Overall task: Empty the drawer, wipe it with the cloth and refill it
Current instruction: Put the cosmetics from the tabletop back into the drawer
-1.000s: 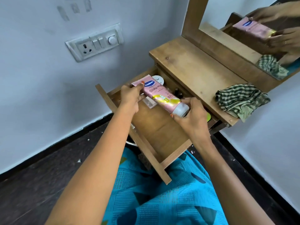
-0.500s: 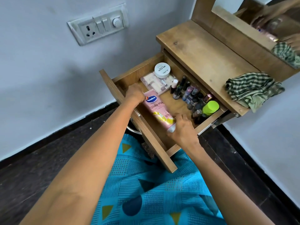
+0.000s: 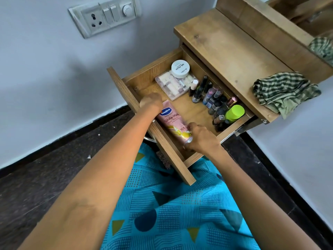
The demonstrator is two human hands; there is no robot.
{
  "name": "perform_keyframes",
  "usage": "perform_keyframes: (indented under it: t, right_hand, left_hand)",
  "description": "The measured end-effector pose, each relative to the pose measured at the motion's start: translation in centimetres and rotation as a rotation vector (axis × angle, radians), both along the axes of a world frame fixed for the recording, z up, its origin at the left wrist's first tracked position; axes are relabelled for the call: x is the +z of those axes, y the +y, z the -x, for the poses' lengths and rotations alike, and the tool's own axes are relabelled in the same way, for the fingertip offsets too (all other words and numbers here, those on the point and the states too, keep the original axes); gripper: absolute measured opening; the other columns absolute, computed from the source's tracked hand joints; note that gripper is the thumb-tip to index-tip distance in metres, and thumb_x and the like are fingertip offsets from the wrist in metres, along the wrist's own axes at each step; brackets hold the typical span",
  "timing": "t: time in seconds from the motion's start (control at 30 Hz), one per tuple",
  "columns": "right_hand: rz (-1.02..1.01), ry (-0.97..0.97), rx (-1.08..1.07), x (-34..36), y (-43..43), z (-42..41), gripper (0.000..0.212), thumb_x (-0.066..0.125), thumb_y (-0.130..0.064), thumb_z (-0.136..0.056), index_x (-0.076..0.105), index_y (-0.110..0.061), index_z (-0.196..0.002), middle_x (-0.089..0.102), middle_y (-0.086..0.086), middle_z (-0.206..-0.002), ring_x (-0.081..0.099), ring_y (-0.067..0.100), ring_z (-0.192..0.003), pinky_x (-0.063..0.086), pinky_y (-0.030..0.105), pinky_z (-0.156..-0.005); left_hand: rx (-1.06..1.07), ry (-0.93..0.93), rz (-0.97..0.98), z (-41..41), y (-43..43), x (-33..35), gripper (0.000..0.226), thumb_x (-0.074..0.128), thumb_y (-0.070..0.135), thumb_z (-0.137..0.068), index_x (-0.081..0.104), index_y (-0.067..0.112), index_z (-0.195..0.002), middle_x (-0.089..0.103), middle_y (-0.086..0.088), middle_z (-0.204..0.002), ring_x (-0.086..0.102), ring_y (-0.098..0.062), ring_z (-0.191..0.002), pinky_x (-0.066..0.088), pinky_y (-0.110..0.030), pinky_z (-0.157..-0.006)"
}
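The wooden drawer (image 3: 149, 114) stands pulled open. A pink lotion tube (image 3: 173, 122) lies on its floor along the front panel. My left hand (image 3: 150, 101) grips the tube's flat end, and my right hand (image 3: 201, 137) grips its cap end. Further back in the drawer lie a clear compartment box (image 3: 173, 85) with a white round jar (image 3: 180, 68) on top. Several nail polish bottles (image 3: 210, 95) and a green-capped container (image 3: 234, 112) line the right side. The checked green cloth (image 3: 282, 91) lies bunched on the wooden tabletop (image 3: 225, 49).
A mirror (image 3: 317, 27) in a wooden frame rises behind the tabletop. A switch and socket plate (image 3: 104, 15) sits on the wall at the left. Dark floor runs along both walls. My blue patterned lap (image 3: 171, 213) is just below the drawer front.
Both hands have lowered the pink tube from above the drawer onto its floor beside the front panel. The view has tilted downward, showing more of the drawer's contents.
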State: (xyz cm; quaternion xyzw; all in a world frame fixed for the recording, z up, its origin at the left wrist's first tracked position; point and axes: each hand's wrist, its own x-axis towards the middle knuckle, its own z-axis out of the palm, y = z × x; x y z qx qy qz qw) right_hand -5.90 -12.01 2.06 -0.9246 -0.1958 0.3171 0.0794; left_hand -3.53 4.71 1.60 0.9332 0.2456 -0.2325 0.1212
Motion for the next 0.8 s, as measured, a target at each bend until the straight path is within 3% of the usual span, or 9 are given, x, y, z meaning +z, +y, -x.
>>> perform_keyframes:
  t: [0.17, 0.3, 0.57, 0.63, 0.7, 0.8]
  right_hand:
    - [-0.088, 0.136, -0.073, 0.8, -0.1, -1.1, 0.044, 0.066, -0.028, -0.082, 0.052, -0.011, -0.121, 0.056, 0.009, -0.121, 0.054, 0.021, -0.106, 0.042, 0.028, -0.082]
    - [-0.079, 0.175, -0.089, 0.4, -0.1, -1.2, 0.041, 0.069, -0.028, -0.080, 0.056, -0.010, -0.114, 0.057, 0.007, -0.114, 0.055, 0.020, -0.099, 0.043, 0.028, -0.079]
    - [-0.097, 0.184, -0.082, 0.3, 0.2, -1.5, 0.035, 0.072, -0.025, -0.077, 0.056, -0.013, -0.106, 0.051, -0.001, -0.097, 0.048, 0.011, -0.084, 0.033, 0.015, -0.052]
    - [-0.101, 0.191, -0.091, 0.1, 0.2, -1.5, 0.035, 0.072, -0.026, -0.077, 0.056, -0.012, -0.106, 0.055, 0.000, -0.099, 0.051, 0.012, -0.084, 0.037, 0.016, -0.055]
    - [-0.103, 0.183, -0.097, -0.2, 0.0, -1.4, 0.038, 0.071, -0.027, -0.079, 0.057, -0.010, -0.110, 0.059, 0.004, -0.107, 0.057, 0.016, -0.090, 0.048, 0.023, -0.070]
    - [-0.139, 0.153, -0.110, -0.2, -0.1, -1.2, 0.037, 0.067, -0.029, -0.082, 0.057, -0.008, -0.111, 0.061, 0.009, -0.113, 0.060, 0.022, -0.099, 0.050, 0.034, -0.086]
  left_hand:
    - [-0.013, 0.030, -0.066, 0.2, -0.3, 0.2, 0.029, 0.045, 0.005, -0.092, 0.049, -0.002, -0.120, 0.055, -0.019, -0.123, 0.055, -0.030, -0.114, 0.047, -0.033, -0.086]
    - [-0.025, 0.040, -0.119, 0.3, -0.8, 0.1, 0.032, 0.043, 0.004, -0.093, 0.046, 0.000, -0.125, 0.053, -0.017, -0.127, 0.053, -0.027, -0.116, 0.046, -0.032, -0.089]
    - [-0.048, 0.014, -0.162, 0.6, -0.9, 0.1, 0.030, 0.045, 0.003, -0.093, 0.047, -0.001, -0.123, 0.055, -0.017, -0.123, 0.057, -0.026, -0.111, 0.047, -0.030, -0.080]
    - [-0.053, -0.036, -0.149, 0.6, -0.9, 0.2, 0.028, 0.045, 0.002, -0.092, 0.049, -0.002, -0.120, 0.057, -0.017, -0.121, 0.058, -0.027, -0.109, 0.046, -0.030, -0.076]
    - [-0.058, -0.110, -0.121, 0.5, -0.7, 0.5, 0.024, 0.046, 0.003, -0.092, 0.054, -0.001, -0.114, 0.059, -0.017, -0.117, 0.060, -0.027, -0.105, 0.046, -0.030, -0.074]
    - [-0.081, -0.278, -0.054, 1.0, -0.2, 0.9, 0.020, 0.048, 0.011, -0.093, 0.060, 0.006, -0.108, 0.064, -0.012, -0.111, 0.063, -0.027, -0.097, 0.046, -0.031, -0.072]
